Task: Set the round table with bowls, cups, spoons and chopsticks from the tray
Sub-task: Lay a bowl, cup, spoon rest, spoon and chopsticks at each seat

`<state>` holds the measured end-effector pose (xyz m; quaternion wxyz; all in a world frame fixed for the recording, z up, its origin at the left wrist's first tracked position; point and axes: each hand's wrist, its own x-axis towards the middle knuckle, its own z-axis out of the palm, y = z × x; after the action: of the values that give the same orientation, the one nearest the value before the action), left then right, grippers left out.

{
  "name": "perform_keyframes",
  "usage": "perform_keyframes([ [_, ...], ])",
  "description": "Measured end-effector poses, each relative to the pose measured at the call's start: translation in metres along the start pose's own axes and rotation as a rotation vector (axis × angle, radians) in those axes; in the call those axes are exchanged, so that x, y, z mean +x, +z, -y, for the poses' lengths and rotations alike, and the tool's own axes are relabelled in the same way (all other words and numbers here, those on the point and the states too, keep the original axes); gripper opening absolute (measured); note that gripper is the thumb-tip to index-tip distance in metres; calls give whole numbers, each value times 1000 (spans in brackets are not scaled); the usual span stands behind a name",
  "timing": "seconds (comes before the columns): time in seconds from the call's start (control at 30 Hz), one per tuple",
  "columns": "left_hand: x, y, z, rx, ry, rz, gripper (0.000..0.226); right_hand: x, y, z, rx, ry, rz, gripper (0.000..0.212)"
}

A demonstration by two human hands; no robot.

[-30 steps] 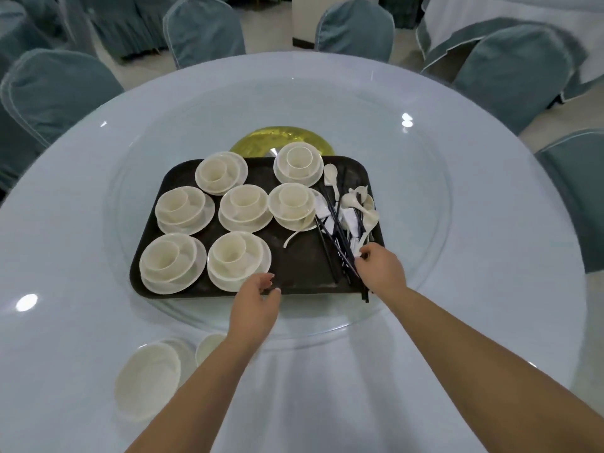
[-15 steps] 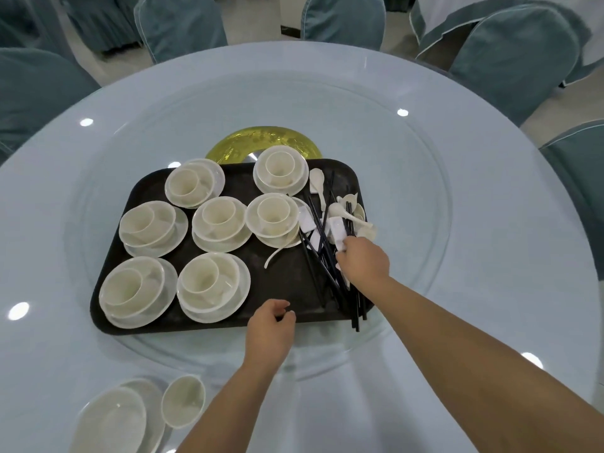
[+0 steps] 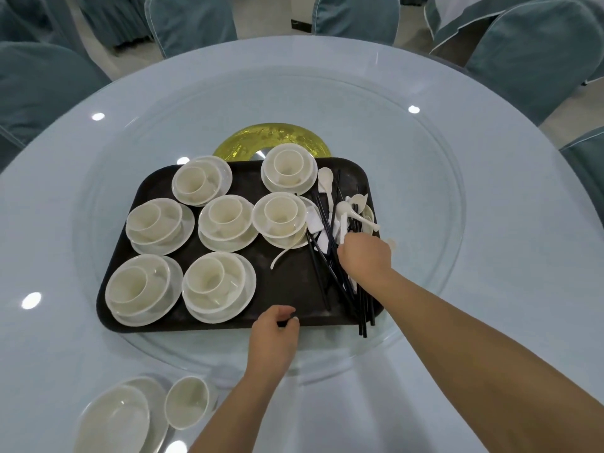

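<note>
The left hand [image 3: 274, 325] is pinching the near rim of the dark rectangular tray [image 3: 287, 289] while the right hand [image 3: 364, 256] is closing, seemingly, on a white ceramic spoon [image 3: 343, 223] among black chopsticks [image 3: 327, 256] at the right, needing a clean lift next.

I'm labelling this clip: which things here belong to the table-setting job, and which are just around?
Job: tray; six bowl-and-cup stacks; spoons; chopsticks; placed bowl and cup; right hand; left hand.
Around: chairs; gold centrepiece.
</note>
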<state>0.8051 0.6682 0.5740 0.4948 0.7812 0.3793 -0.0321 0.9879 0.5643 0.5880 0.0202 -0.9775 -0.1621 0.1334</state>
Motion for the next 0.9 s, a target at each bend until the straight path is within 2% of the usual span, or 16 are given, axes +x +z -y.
perform_keyframes([
  [0.17, -9, -6, 1, -85, 19, 2, 15, -20, 1, -2, 93, -53, -73, 24],
  [0.27, -14, -13, 2, -172, 5, 1, 16, -41, 0, -1, 154, -178, -185, 31],
  [0.4, -24, -27, 1, -364, -31, -13, 8, -77, 2, 2, 90, -506, -323, 31],
  [0.5, -33, -44, -2, -636, -130, 16, 27, -107, 7, 6, -14, -809, -526, 12],
  [0.57, -39, -55, 1, -723, -183, 22, 35, -122, 17, 8, -41, -979, -557, 38],
  [0.63, -49, -66, 11, -723, -197, 0, 33, -136, 23, 15, -97, -1082, -538, 45],
  [0.73, -66, -79, 31, -679, -207, -19, 19, -158, 30, 28, -67, -1116, -552, 39],
  [0.8, -78, -90, 47, -686, -220, -5, 16, -175, 40, 37, 103, -1047, -524, 36],
  [0.83, -84, -96, 54, -691, -222, 8, 15, -186, 46, 41, 244, -953, -429, 38],
  [0.9, -96, -106, 71, -686, -230, 34, 14, -210, 59, 52, 546, -642, -91, 44],
])
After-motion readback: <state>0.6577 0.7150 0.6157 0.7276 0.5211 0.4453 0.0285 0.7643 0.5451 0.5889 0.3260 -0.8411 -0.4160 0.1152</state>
